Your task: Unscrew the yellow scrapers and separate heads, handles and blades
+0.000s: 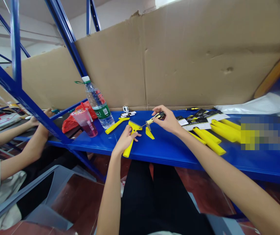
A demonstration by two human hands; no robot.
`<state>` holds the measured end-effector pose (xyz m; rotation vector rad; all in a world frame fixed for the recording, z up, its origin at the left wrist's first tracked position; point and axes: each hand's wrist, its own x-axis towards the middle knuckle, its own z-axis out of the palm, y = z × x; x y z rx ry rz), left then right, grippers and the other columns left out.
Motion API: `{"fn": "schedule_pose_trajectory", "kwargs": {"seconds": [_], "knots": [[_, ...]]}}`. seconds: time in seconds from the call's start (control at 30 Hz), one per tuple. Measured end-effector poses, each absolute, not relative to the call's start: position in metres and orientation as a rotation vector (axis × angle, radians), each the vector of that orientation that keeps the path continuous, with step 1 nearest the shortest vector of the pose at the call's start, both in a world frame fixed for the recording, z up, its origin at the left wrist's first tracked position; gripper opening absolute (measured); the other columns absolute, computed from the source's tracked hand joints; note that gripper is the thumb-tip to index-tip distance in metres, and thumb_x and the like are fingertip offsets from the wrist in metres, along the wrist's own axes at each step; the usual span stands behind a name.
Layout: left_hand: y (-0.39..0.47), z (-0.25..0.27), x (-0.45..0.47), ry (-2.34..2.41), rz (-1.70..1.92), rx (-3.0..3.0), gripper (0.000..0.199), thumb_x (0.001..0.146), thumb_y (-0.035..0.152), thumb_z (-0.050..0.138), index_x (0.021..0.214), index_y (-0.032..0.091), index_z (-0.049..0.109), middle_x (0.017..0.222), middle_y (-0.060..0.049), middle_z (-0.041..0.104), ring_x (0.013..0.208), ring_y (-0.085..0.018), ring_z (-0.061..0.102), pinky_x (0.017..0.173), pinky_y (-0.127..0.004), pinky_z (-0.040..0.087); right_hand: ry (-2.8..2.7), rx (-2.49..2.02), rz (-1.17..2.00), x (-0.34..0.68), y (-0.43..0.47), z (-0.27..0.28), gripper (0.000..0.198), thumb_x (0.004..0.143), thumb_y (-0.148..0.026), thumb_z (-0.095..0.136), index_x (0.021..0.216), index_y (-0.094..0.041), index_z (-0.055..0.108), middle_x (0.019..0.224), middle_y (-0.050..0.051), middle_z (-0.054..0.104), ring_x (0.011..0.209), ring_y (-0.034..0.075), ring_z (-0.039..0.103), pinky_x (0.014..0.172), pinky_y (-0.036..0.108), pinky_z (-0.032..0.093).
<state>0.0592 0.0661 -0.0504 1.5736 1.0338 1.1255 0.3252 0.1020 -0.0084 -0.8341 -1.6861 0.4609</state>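
My left hand [123, 141] is wrapped round a yellow T-shaped scraper [128, 150], its head pointing away from me and its handle toward the table's front edge. In my right hand [168, 121] is a screwdriver [155, 118] with a pale yellow and black handle. The screwdriver's shaft slants down to the left, and its tip is at the scraper's head; whether it sits in a screw is too small to tell. Just below the shaft lies a small flat yellow piece [150, 133]. Left of my left hand rests another yellow scraper-like part [115, 126].
A water bottle [100, 106] and a pink cup [87, 123] stand at the left by a red bag [68, 124]. Several yellow handles [210, 142] and black printed cards [202, 117] lie right. Cardboard [191, 58] walls the blue table [159, 150]. Another person's arm [29, 143] is left.
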Motion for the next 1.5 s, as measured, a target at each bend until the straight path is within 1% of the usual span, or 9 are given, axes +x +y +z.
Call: {"fn": "schedule_pose_trajectory", "kwargs": {"seconds": [0.03,0.13,0.23,0.4,0.6,0.83,1.13,1.5], "knots": [[0.066,-0.051,0.059,1.034,1.127,1.576,0.029,0.099,0.03,0.075,0.119,0.021,0.056,0.138,-0.016,0.066,0.113,-0.029,0.081,0.071,-0.029,0.062,-1.672,-0.836,0.442,0.325,0.101,-0.008,0.028,0.085,-0.035,0.079,0.11,-0.027,0.068,0.103,0.006,0.081,0.089,0.026,0.073,0.077,0.04,0.059],[0.067,-0.052,0.059,1.039,1.136,1.575,0.029,0.099,0.031,0.076,0.118,0.022,0.056,0.136,-0.015,0.067,0.115,-0.03,0.081,0.071,-0.029,0.062,-1.596,-0.835,0.428,0.323,0.097,-0.005,0.02,0.092,-0.041,0.077,0.103,-0.027,0.066,0.099,0.007,0.079,0.087,0.026,0.072,0.079,0.042,0.059],[0.068,-0.054,0.06,1.034,1.142,1.564,0.031,0.1,0.031,0.077,0.119,0.022,0.054,0.136,-0.015,0.067,0.112,-0.029,0.082,0.068,-0.028,0.061,-1.552,-0.812,0.481,0.319,0.092,-0.004,0.02,0.096,-0.044,0.076,0.102,-0.027,0.066,0.1,0.007,0.078,0.087,0.025,0.072,0.076,0.041,0.06],[0.07,-0.057,0.061,1.01,1.162,1.55,0.033,0.1,0.03,0.077,0.12,0.023,0.051,0.136,-0.014,0.067,0.107,-0.026,0.082,0.065,-0.025,0.06,-1.577,-0.788,0.532,0.31,0.089,-0.008,0.019,0.098,-0.043,0.077,0.102,-0.027,0.068,0.097,0.006,0.075,0.084,0.023,0.07,0.073,0.039,0.057],[0.071,-0.06,0.06,0.992,1.163,1.55,0.033,0.1,0.03,0.076,0.118,0.023,0.048,0.128,-0.012,0.069,0.108,-0.026,0.081,0.067,-0.026,0.06,-1.603,-0.754,0.508,0.309,0.091,-0.012,0.021,0.098,-0.042,0.078,0.101,-0.025,0.068,0.097,0.004,0.075,0.081,0.02,0.068,0.072,0.036,0.056],[0.067,-0.056,0.061,1.001,1.139,1.548,0.032,0.102,0.028,0.074,0.12,0.023,0.049,0.135,-0.015,0.069,0.11,-0.027,0.08,0.068,-0.027,0.06,-1.602,-0.748,0.496,0.309,0.092,-0.013,0.025,0.098,-0.046,0.081,0.103,-0.025,0.067,0.097,0.004,0.076,0.077,0.019,0.068,0.069,0.036,0.056],[0.066,-0.052,0.061,0.997,1.121,1.557,0.029,0.102,0.027,0.072,0.117,0.022,0.048,0.134,-0.017,0.069,0.109,-0.028,0.081,0.069,-0.029,0.061,-1.582,-0.764,0.501,0.307,0.092,-0.014,0.023,0.097,-0.045,0.08,0.102,-0.025,0.069,0.096,0.005,0.077,0.077,0.02,0.068,0.068,0.036,0.055],[0.066,-0.057,0.06,0.978,1.151,1.556,0.03,0.101,0.026,0.072,0.123,0.022,0.051,0.14,-0.017,0.071,0.108,-0.026,0.081,0.069,-0.027,0.059,-1.601,-0.75,0.502,0.308,0.09,-0.012,0.025,0.097,-0.046,0.08,0.103,-0.026,0.068,0.098,0.005,0.076,0.08,0.021,0.069,0.072,0.038,0.057]]}}
